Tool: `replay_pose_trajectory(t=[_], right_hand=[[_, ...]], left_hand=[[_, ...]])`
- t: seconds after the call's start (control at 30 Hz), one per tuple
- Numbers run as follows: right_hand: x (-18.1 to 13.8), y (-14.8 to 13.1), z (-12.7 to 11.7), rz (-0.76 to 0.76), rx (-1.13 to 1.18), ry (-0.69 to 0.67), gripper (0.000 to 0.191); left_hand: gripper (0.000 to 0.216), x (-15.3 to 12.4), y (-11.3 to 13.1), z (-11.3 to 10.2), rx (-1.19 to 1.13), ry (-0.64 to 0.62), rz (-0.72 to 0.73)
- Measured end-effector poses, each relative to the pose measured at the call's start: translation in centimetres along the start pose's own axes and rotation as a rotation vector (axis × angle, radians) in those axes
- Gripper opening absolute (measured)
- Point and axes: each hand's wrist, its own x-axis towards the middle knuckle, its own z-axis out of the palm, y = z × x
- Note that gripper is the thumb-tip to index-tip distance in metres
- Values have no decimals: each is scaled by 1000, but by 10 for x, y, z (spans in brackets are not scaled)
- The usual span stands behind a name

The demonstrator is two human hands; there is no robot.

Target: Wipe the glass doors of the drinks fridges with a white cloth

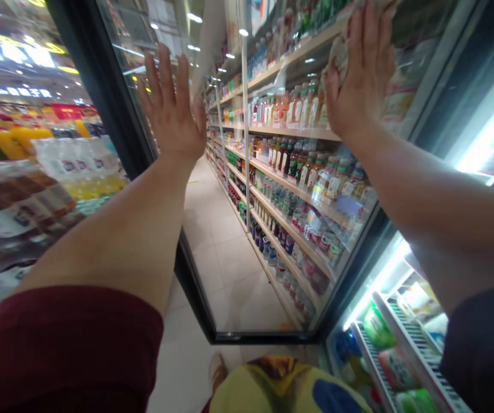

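Observation:
A dark-framed glass door (212, 246) of a lit fridge stands swung out in front of me. My left hand (172, 109) is raised at the left part of the pane, its fingers spread and nothing in it. It appears to lie flat on the glass. Higher up on the right, my right hand (363, 86) presses a pale, crumpled cloth (340, 56) against the pane. The cloth shows beside the thumb and above the fingertips; the palm hides the rest.
Through the glass, long shelves (290, 132) of bottled drinks line a tiled aisle (204, 223). Fridge racks (384, 338) with packaged goods are at the lower right. Stacked bottle packs (19, 212) stand on the left. The door's lower frame (264, 337) is just ahead of my body.

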Motion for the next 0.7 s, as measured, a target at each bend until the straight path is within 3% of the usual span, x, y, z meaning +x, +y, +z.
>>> replay_pose_trajectory(t=[0.13,0.3,0.47,0.7], right_hand=[[-18,-4,6,137,13,43,74],[-15,2,2,30,30,-18,76],[-5,7,0,213,-34,7,72],[-20,14,3,64,-42,-1,75]], left_hand=[[75,3,-12,13,-11,25,-11],[74,4,-22,24,4,37,15],[73,2,-18,20,-55,57,26],[74,5,-21,20,87,31,-1]])
